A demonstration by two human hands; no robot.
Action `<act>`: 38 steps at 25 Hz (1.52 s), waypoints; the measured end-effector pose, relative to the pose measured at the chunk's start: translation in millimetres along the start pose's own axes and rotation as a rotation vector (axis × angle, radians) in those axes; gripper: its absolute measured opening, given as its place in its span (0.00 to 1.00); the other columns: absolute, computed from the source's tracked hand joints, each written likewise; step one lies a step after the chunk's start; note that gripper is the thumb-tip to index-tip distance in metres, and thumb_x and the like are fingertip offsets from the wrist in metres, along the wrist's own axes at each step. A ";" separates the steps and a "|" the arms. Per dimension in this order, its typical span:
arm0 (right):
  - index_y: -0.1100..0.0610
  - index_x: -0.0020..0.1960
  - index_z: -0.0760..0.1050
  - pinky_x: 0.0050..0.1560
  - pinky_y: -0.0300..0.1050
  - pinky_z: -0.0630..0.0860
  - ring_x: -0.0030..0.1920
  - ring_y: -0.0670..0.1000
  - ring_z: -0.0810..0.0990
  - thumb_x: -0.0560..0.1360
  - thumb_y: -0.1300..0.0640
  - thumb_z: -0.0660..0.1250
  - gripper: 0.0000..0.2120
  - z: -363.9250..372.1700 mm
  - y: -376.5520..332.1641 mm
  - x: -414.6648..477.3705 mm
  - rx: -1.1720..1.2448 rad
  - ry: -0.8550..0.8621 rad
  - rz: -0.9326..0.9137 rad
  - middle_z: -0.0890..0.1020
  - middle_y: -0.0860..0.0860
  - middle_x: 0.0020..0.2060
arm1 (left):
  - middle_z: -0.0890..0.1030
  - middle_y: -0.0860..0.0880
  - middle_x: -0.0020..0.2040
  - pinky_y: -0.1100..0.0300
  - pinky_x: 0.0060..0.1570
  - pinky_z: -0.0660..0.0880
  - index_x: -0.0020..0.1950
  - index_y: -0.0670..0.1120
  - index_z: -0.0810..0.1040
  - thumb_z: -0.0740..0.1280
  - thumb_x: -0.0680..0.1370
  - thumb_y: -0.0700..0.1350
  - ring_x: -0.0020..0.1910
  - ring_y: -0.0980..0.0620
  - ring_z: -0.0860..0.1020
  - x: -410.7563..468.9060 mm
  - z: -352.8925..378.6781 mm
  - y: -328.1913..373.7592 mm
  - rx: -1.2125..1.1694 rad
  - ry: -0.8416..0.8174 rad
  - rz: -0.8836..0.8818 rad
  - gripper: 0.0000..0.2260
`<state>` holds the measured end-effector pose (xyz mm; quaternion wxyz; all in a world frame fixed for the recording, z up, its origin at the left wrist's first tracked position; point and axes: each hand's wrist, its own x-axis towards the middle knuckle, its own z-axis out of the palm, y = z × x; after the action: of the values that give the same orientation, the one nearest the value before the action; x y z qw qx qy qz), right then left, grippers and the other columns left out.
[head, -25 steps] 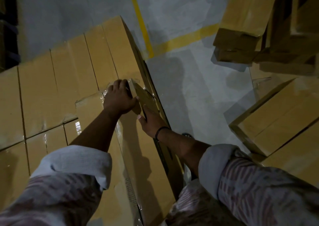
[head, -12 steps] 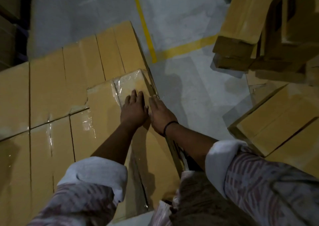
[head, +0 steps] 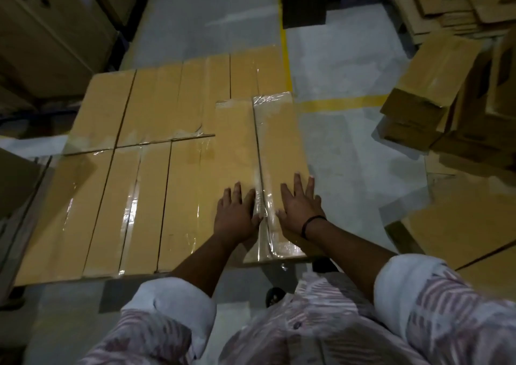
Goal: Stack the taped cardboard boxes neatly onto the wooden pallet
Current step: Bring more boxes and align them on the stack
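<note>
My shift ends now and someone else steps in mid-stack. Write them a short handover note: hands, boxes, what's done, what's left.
Left hand: open, flat on the neighbouring box.
Right hand: open, flat on the rightmost box.
Boxes: both lie flat, side by side, at the right edge of the stack. The pallet underneath is hidden.
Done: the rightmost box is down, tight against its neighbour.
Left: loose boxes wait on the floor to the right. Probably fetch one of those next.
</note>
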<state>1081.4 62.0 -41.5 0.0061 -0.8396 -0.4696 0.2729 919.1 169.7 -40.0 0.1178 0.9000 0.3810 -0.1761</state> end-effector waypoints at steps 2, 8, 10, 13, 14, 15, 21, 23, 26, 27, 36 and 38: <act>0.48 0.80 0.46 0.72 0.75 0.52 0.77 0.69 0.33 0.79 0.39 0.60 0.37 9.8 -7.1 -19.8 -0.036 -0.031 -0.018 0.36 0.55 0.80 | 0.43 0.42 0.84 0.39 0.78 0.53 0.84 0.57 0.48 0.55 0.81 0.68 0.82 0.34 0.46 -24.0 9.9 -3.7 0.021 -0.003 0.016 0.35; 0.34 0.79 0.46 0.70 0.79 0.45 0.78 0.66 0.35 0.81 0.38 0.54 0.30 24.6 -11.0 -47.5 -0.162 -0.043 -0.102 0.37 0.52 0.81 | 0.43 0.42 0.84 0.36 0.77 0.49 0.82 0.64 0.47 0.55 0.80 0.69 0.81 0.31 0.44 -53.5 22.7 3.2 0.004 0.010 0.067 0.33; 0.34 0.79 0.46 0.69 0.80 0.45 0.78 0.66 0.34 0.81 0.38 0.54 0.30 26.1 -12.1 -49.6 -0.210 -0.070 -0.100 0.36 0.53 0.80 | 0.43 0.42 0.84 0.34 0.77 0.48 0.82 0.64 0.47 0.54 0.80 0.69 0.80 0.30 0.43 -54.2 25.8 4.0 0.027 0.009 0.062 0.33; 0.35 0.79 0.46 0.68 0.82 0.44 0.77 0.67 0.33 0.81 0.38 0.55 0.30 23.9 -17.4 -47.8 -0.230 -0.122 -0.063 0.35 0.54 0.80 | 0.42 0.42 0.84 0.32 0.77 0.47 0.82 0.65 0.47 0.53 0.80 0.70 0.80 0.30 0.43 -51.6 26.0 7.7 0.055 -0.003 0.042 0.32; 0.35 0.79 0.46 0.67 0.82 0.44 0.77 0.67 0.33 0.81 0.38 0.55 0.30 23.5 -19.1 -46.9 -0.233 -0.131 -0.054 0.35 0.54 0.80 | 0.42 0.41 0.84 0.32 0.77 0.47 0.82 0.65 0.47 0.53 0.80 0.70 0.80 0.29 0.43 -50.9 25.5 9.2 0.058 -0.005 0.037 0.32; 0.35 0.79 0.46 0.67 0.82 0.43 0.77 0.67 0.32 0.81 0.37 0.55 0.30 23.8 -20.2 -45.9 -0.232 -0.133 -0.049 0.35 0.54 0.80 | 0.42 0.41 0.84 0.32 0.77 0.46 0.82 0.64 0.47 0.54 0.80 0.70 0.80 0.29 0.42 -50.0 25.1 10.6 0.060 -0.007 0.033 0.33; 0.35 0.79 0.44 0.66 0.83 0.38 0.77 0.69 0.32 0.82 0.38 0.53 0.29 24.2 -18.5 -39.7 -0.241 -0.078 -0.085 0.35 0.56 0.80 | 0.40 0.39 0.83 0.31 0.77 0.45 0.82 0.64 0.45 0.53 0.78 0.73 0.79 0.27 0.41 -33.5 21.4 10.0 0.067 0.005 0.021 0.36; 0.35 0.79 0.43 0.66 0.82 0.37 0.77 0.68 0.32 0.83 0.39 0.53 0.29 20.5 -17.6 -32.0 -0.259 -0.066 -0.105 0.35 0.56 0.80 | 0.39 0.38 0.83 0.32 0.77 0.45 0.82 0.63 0.44 0.53 0.78 0.74 0.79 0.28 0.41 -22.3 17.7 10.8 0.065 0.004 0.017 0.37; 0.35 0.79 0.42 0.66 0.82 0.37 0.77 0.69 0.33 0.82 0.40 0.56 0.32 14.2 -13.6 -11.6 -0.303 -0.060 -0.146 0.36 0.56 0.80 | 0.39 0.38 0.83 0.32 0.77 0.45 0.83 0.63 0.44 0.53 0.78 0.74 0.80 0.28 0.40 -0.8 8.4 11.5 0.064 -0.001 0.013 0.37; 0.35 0.79 0.42 0.66 0.82 0.37 0.77 0.69 0.33 0.81 0.39 0.57 0.32 10.8 -12.1 -3.6 -0.313 -0.059 -0.159 0.37 0.56 0.80 | 0.39 0.38 0.83 0.32 0.77 0.45 0.83 0.63 0.44 0.53 0.78 0.73 0.80 0.29 0.40 7.0 4.9 10.8 0.063 -0.003 0.009 0.37; 0.34 0.78 0.46 0.68 0.80 0.39 0.78 0.69 0.36 0.83 0.42 0.52 0.26 -39.2 -7.9 95.9 -0.355 -0.031 -0.238 0.40 0.55 0.81 | 0.38 0.39 0.83 0.33 0.77 0.44 0.83 0.63 0.45 0.53 0.80 0.70 0.80 0.30 0.41 99.0 -32.0 1.2 0.056 0.015 -0.059 0.34; 0.34 0.79 0.45 0.69 0.80 0.40 0.78 0.69 0.36 0.83 0.44 0.54 0.29 -55.4 -6.5 121.0 -0.375 -0.053 -0.244 0.40 0.55 0.81 | 0.38 0.39 0.83 0.34 0.77 0.44 0.83 0.63 0.44 0.52 0.81 0.69 0.80 0.31 0.41 120.9 -40.7 -1.1 0.055 0.013 -0.073 0.33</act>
<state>1151.6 175.0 -47.4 -0.1292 -0.7555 -0.6104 0.1999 1005.8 262.4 -52.3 0.0838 0.8895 0.4094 -0.1848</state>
